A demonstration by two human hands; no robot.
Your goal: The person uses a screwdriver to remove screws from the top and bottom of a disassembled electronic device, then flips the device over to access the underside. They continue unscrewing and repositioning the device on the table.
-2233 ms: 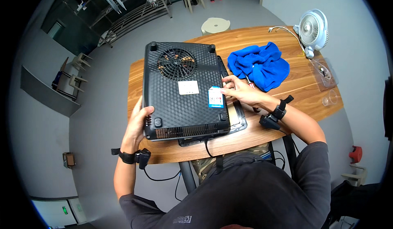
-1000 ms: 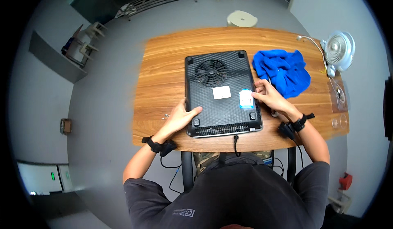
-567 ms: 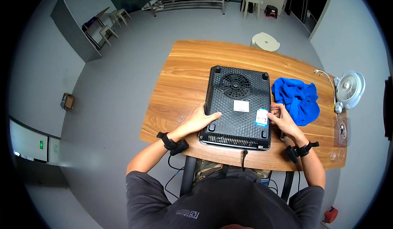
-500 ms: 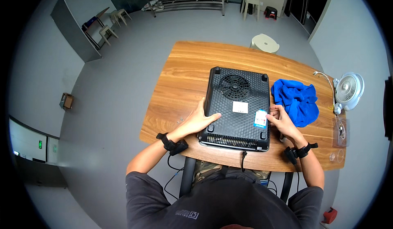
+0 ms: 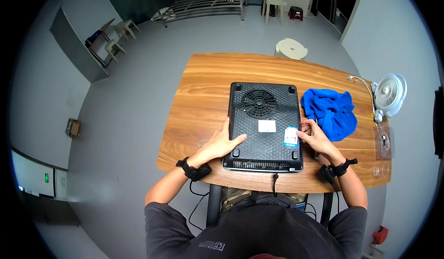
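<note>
A black textured appliance (image 5: 264, 113) lies bottom up near the table's front edge, with round fan grille, rubber feet and labels; a cord hangs from its front. My left hand (image 5: 220, 142) grips its left side, thumb on the bottom panel. My right hand (image 5: 314, 136) holds the right side, thumb by a blue-and-white label, fingers curled at the edge. A crumpled blue cloth (image 5: 327, 111) lies beside my right hand; an object under that hand is mostly hidden. Small bits (image 5: 200, 144), too small to name, lie left of the appliance.
The wooden table (image 5: 189, 97) carries a white fan (image 5: 387, 94) with cables and a clear tray (image 5: 384, 148) of small items at the right. A white stool (image 5: 290, 49) stands behind it. Farther back are metal racks (image 5: 199, 11), stools and a doorway.
Since the earliest frame, the appliance has been lowered flat, covering the frame seen beneath it, with both my hands still on it. Lately only the view has shifted slightly.
</note>
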